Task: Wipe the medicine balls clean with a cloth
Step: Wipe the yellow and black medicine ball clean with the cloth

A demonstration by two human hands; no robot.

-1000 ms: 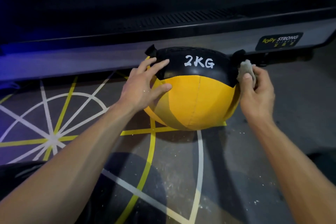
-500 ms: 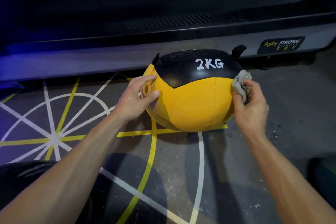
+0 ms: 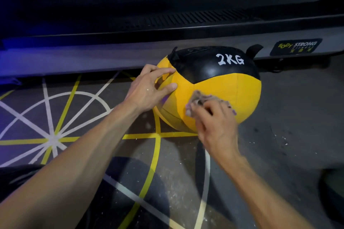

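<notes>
A: Left hand (image 3: 147,89) is bracing the 2 kg medicine ball (image 3: 210,87) on the painted gym floor (image 3: 55,117), fingers spread loosely on its left flank, gripping nothing.

B: Right hand (image 3: 216,122) is bunching the grey cloth (image 3: 200,98) in its fingers, and it is now working the yellow front panel rather than the right edge. Wiping seems to be progressing across.

Left hand (image 3: 149,89) at ten o'clock, fingers spread and lightly bent, forearm stretching in from seven o'clock, right hand (image 3: 214,121) near centre, blurred, fingers curled in a grip, forearm from five o'clock
</notes>
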